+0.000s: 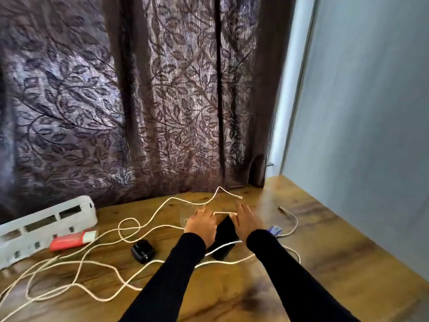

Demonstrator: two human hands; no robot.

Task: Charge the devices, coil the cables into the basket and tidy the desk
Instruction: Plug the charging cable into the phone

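head view is blurring most of the desk, so small details are hard to read. both hands are reaching out over a black device [224,238] lying between them on the wooden desk [325,263]; the left hand [201,225] is lying with fingers straight and spread, gripping nothing that can be seen. the right hand [247,223] is also lying fairly flat, and whether its fingertips are pinching the short white cable end [224,213] beside them cannot be told. long white cables [97,259] are looping loosely across the near and left part of the desk (thin, round cord, tangled rather than coiled). a small rounded black case [142,251] is sitting left of the sleeves. at the far left a white plastic basket [46,221] with slotted walls is getting cut off by the frame edge, with a red and white pack [72,240] just beside it. right of the hands a small bluish object [275,230] is too smeared to identify. behind, a dark leaf-patterned curtain [139,101] is hanging.
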